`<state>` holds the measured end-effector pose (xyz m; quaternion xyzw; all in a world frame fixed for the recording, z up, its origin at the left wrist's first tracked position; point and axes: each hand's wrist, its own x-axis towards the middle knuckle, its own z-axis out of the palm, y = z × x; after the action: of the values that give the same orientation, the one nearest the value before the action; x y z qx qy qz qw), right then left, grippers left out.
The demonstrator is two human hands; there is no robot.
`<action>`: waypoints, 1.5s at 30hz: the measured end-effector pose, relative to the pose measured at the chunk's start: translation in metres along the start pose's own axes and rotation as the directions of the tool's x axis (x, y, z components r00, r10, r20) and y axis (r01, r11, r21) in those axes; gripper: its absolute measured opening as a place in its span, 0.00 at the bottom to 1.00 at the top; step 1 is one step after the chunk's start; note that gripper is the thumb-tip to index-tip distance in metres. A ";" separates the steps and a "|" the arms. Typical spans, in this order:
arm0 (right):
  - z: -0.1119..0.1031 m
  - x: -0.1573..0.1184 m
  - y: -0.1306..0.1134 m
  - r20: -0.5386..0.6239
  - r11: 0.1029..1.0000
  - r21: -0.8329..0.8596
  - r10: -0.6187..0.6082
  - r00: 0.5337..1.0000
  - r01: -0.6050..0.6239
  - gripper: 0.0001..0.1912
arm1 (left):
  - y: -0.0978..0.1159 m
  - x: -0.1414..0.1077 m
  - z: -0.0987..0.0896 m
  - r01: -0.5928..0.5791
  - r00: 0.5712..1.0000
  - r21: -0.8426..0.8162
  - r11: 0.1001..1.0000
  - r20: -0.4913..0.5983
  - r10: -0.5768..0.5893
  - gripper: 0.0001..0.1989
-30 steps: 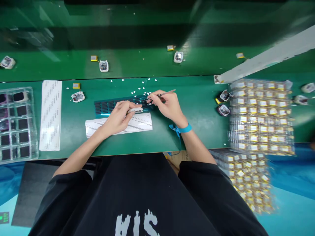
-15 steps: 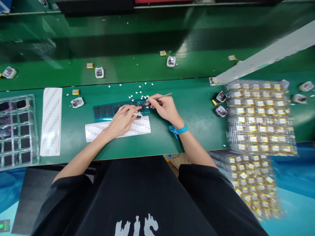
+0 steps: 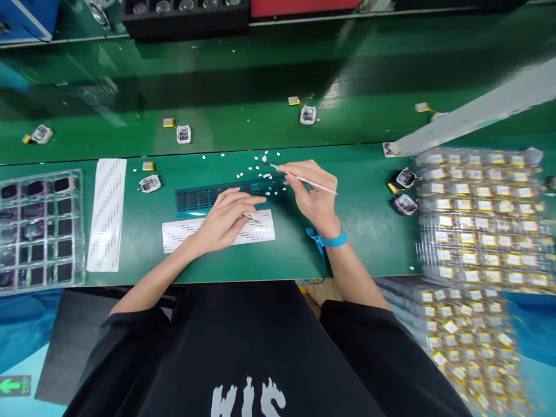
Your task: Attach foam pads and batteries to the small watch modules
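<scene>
One tweezers [image 3: 299, 178], pinched in right hand [image 3: 315, 200], tips over scattered white scraps [image 3: 256, 168]. Left hand [image 3: 226, 220] lies flat, fingers spread, on one dark sticker sheet [image 3: 204, 198] and one white liner strip [image 3: 260, 230]. Two battery trays [image 3: 478, 214] right.

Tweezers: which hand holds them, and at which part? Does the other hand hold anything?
The right hand pinches the tweezers near their middle, tip toward the white scraps. The left hand holds nothing visible; it rests on the blue sheet.
</scene>
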<state>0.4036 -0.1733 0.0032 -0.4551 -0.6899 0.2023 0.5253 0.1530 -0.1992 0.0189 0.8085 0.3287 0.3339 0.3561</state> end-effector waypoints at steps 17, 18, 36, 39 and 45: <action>0.016 -0.032 -0.035 0.327 0.928 -0.114 -0.302 0.895 0.355 0.15 | -0.006 0.002 -0.005 0.435 0.715 -0.699 0.567 -0.115 -0.690 0.05; 0.017 -0.032 -0.035 0.346 0.925 -0.110 -0.308 0.886 0.364 0.15 | -0.007 0.002 -0.005 0.426 0.710 -0.701 0.572 -0.133 -0.691 0.06; 0.023 -0.035 -0.044 0.433 0.714 -0.286 -0.499 0.751 0.639 0.13 | -0.003 0.001 0.002 0.422 0.647 -0.756 0.500 -0.135 -0.750 0.12; 0.024 -0.036 -0.044 0.441 0.747 -0.272 -0.464 0.768 0.607 0.14 | -0.003 0.001 0.004 0.419 0.655 -0.737 0.530 -0.159 -0.739 0.13; 0.027 -0.041 -0.045 0.394 0.898 -0.132 -0.341 0.853 0.420 0.21 | -0.006 -0.005 0.014 0.386 0.664 -0.675 0.629 -0.270 -0.697 0.15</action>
<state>0.3620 -0.2250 0.0052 -0.3171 -0.8687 0.0988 0.3674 0.1596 -0.2045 0.0055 0.4016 0.5326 0.4868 0.5640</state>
